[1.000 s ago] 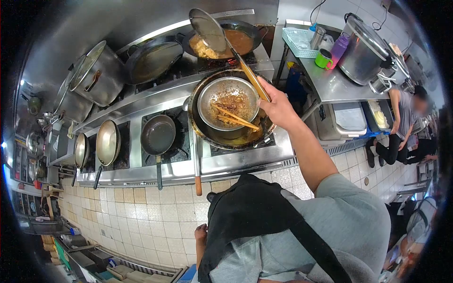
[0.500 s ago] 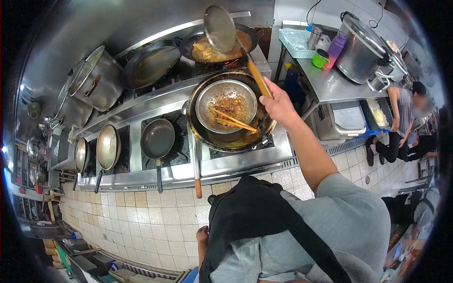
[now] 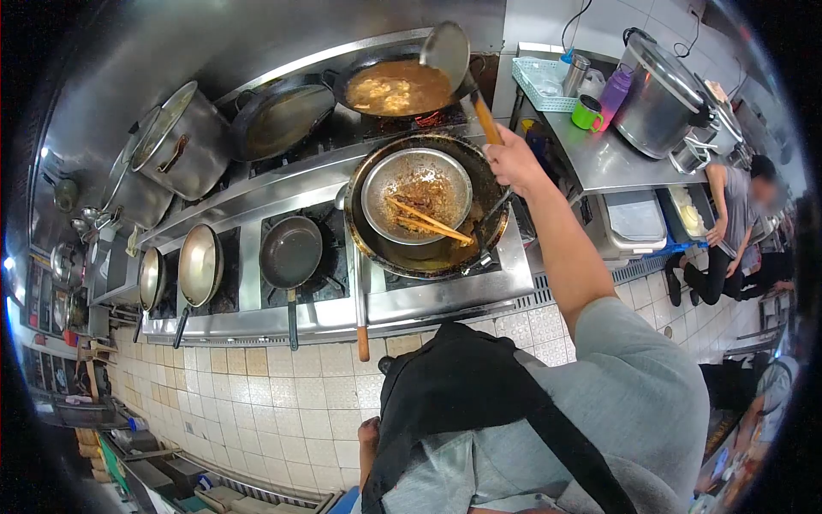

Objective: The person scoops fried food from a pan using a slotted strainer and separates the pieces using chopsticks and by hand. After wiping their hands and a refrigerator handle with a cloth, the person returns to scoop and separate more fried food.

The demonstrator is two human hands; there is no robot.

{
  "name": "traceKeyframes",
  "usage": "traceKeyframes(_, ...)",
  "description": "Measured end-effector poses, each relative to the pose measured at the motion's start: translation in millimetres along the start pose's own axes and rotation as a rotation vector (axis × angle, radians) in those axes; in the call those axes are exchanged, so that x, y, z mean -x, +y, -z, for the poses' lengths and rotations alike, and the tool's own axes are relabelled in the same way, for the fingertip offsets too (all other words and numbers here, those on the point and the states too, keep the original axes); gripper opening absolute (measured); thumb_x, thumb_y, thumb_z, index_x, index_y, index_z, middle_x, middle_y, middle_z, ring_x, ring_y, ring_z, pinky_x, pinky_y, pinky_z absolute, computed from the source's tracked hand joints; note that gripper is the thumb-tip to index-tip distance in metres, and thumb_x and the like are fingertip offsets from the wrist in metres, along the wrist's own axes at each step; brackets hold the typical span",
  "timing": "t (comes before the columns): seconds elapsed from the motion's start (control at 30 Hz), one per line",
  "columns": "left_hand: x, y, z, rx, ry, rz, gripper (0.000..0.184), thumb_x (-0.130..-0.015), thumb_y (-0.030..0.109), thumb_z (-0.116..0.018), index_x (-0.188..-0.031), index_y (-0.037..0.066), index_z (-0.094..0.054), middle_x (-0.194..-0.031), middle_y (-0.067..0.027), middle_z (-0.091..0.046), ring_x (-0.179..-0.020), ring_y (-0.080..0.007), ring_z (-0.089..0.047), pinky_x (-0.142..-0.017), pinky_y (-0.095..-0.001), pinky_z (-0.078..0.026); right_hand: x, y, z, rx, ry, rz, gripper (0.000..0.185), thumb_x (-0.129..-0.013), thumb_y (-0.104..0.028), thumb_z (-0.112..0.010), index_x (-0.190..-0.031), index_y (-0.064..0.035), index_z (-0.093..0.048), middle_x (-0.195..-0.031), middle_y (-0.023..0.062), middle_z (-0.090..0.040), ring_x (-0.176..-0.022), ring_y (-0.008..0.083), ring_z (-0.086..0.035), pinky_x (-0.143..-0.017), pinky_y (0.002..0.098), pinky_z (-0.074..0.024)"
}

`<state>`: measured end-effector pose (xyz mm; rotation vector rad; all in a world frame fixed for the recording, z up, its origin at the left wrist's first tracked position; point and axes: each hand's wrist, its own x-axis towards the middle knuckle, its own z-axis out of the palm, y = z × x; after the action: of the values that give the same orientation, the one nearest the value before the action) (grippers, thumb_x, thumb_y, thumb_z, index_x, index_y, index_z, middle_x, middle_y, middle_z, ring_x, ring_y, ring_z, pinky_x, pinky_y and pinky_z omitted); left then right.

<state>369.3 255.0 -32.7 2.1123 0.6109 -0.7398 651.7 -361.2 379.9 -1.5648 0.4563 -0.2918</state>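
My right hand (image 3: 511, 160) is closed round the wooden handle of a round skimmer (image 3: 445, 50). The skimmer's grey disc is raised over the right edge of a wok (image 3: 342, 86) on the back burner. Brown liquid with pale yellow pieces (image 3: 390, 92) fills that wok. Below my right hand, a steel bowl (image 3: 370, 199) with brown residue sits inside a large dark wok (image 3: 358, 236). A pair of wooden chopsticks (image 3: 432, 223) lies in the bowl. My left hand (image 3: 369, 431) hangs low beside my apron, partly hidden, its fingers unclear.
Along the stove are a black frying pan (image 3: 291, 253), two metal pans, another wok (image 3: 282, 124) and tall pots (image 3: 184, 141). A long wooden-handled tool (image 3: 362, 317) juts out over the front edge. To the right, a steel table (image 3: 569, 150) bears a large cooker; a person (image 3: 735, 223) sits beyond.
My right hand has moved slightly right and down. The skimmer's disc has swung right and lower, from the wok's middle to its right edge, uncovering the pale pieces.
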Motion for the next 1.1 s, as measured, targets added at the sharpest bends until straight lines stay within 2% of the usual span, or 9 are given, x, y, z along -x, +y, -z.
traceKeyframes(0.1, 78.2, 115.0, 28.5, 0.227, 0.015, 0.114, 0.031, -0.085, 0.02, -0.063, -0.104, -0.004, -0.066, -0.089, -0.0143, -0.07, -0.08, -0.0211, -0.066, -0.071, -0.0319, -0.051, 3.4, -7.7, -17.1, -0.329, -0.152, -0.177, 0.048, -0.087, -0.005, -0.054, -0.131, -0.0143, -0.037, -0.071, -0.0011, -0.043, -0.045, 0.0048, -0.032, -0.035, 0.0202, -0.0225)
traceKeyframes(0.27, 87.3, 144.1, 32.3, 0.276, 0.009, 0.082, 0.031, -0.085, 0.017, -0.063, -0.105, -0.006, -0.062, -0.089, -0.0155, -0.069, -0.078, -0.0226, -0.065, -0.069, -0.0322, -0.051, 1.6, -1.7, -35.2, -0.607, -0.343, -0.187, 0.027, -0.085, -0.003, -0.053, -0.109, -0.0132, -0.043, -0.07, -0.0009, -0.044, -0.044, 0.0053, -0.033, -0.035, 0.0207, -0.0223)
traceKeyframes(0.3, 89.5, 147.6, 31.7, 0.338, 0.013, 0.109, 0.031, -0.085, 0.018, -0.063, -0.105, -0.006, -0.062, -0.091, -0.0159, -0.069, -0.079, -0.0227, -0.065, -0.069, -0.0322, -0.051, 6.0, -3.1, -39.6, -0.582, -0.328, -0.185, 0.044, -0.087, -0.004, -0.053, -0.128, -0.0143, -0.039, -0.073, -0.001, -0.046, -0.046, 0.0035, -0.031, -0.035, 0.0176, -0.0224)
traceKeyframes(0.53, 46.2, 71.6, 14.4, -0.068, 0.002, -0.033, 0.035, -0.083, 0.022, -0.065, -0.103, -0.006, -0.065, -0.1, -0.016, -0.069, -0.088, -0.0215, -0.066, -0.076, -0.0321, -0.051, 27.8, -5.6, -46.4, -0.422, -0.335, -0.091, 0.062, -0.086, -0.002, -0.052, -0.143, -0.0161, -0.031, -0.07, -0.0021, -0.043, -0.044, 0.0035, -0.03, -0.036, 0.0189, -0.0212)
traceKeyframes(0.63, 0.6, -5.7, -7.4, -0.264, 0.028, -0.193, 0.035, -0.082, 0.024, -0.065, -0.102, -0.005, -0.067, -0.098, -0.0152, -0.069, -0.088, -0.0215, -0.067, -0.077, -0.0318, -0.051, 33.9, -2.1, -45.7, -0.226, -0.352, -0.063, 0.066, -0.085, 0.0, -0.051, -0.145, -0.0116, -0.028, -0.085, 0.0034, -0.055, -0.058, 0.0092, -0.049, -0.048, 0.0228, -0.0402)
traceKeyframes(0.7, 11.9, -5.0, -6.2, 0.093, 0.016, 0.081, 0.035, -0.082, 0.029, -0.064, -0.101, -0.001, -0.069, -0.096, -0.0153, -0.07, -0.089, -0.0241, -0.067, -0.08, -0.0332, -0.051, 37.0, 0.0, -49.3, 0.107, -0.182, 0.204, 0.065, -0.085, 0.0, -0.052, -0.145, -0.0038, -0.027, -0.121, 0.0122, -0.056, -0.101, 0.0168, -0.057, -0.087, 0.0274, -0.0454)
traceKeyframes(0.8, 12.7, -7.1, -6.9, 0.065, 0.011, 0.06, 0.038, -0.082, 0.033, -0.064, -0.101, 0.001, -0.07, -0.098, -0.0151, -0.07, -0.094, -0.0253, -0.066, -0.082, -0.0346, -0.05, 41.0, 4.4, -45.3, 0.11, -0.19, 0.317, 0.064, -0.086, -0.001, -0.053, -0.144, 0.0017, -0.028, -0.142, 0.0135, -0.041, -0.13, 0.0168, -0.038, -0.108, 0.0261, -0.0248)
traceKeyframes(1.03, 29.2, 39.1, 6.4, -0.056, 0.029, 0.108, 0.036, -0.083, 0.033, -0.062, -0.1, 0.002, -0.07, -0.101, -0.0159, -0.069, -0.098, -0.0268, -0.065, -0.084, -0.0352, -0.049, 56.5, -6.6, -36.9, -0.009, -0.207, 0.38, 0.063, -0.086, -0.001, -0.053, -0.143, 0.0009, -0.029, -0.139, 0.0138, -0.045, -0.126, 0.0177, -0.043, -0.105, 0.0262, -0.0289)
traceKeyframes(1.1, 59.7, 86.0, 23.6, -0.124, 0.002, -0.073, 0.034, -0.084, 0.027, -0.063, -0.102, -0.001, -0.068, -0.098, -0.0166, -0.069, -0.095, -0.0266, -0.066, -0.082, -0.0355, -0.05, 55.8, -0.3, -38.0, 0.173, -0.191, 0.29, 0.062, -0.086, -0.001, -0.052, -0.143, -0.0002, -0.03, -0.137, 0.0135, -0.047, -0.125, 0.0169, -0.044, -0.104, 0.0261, -0.03)
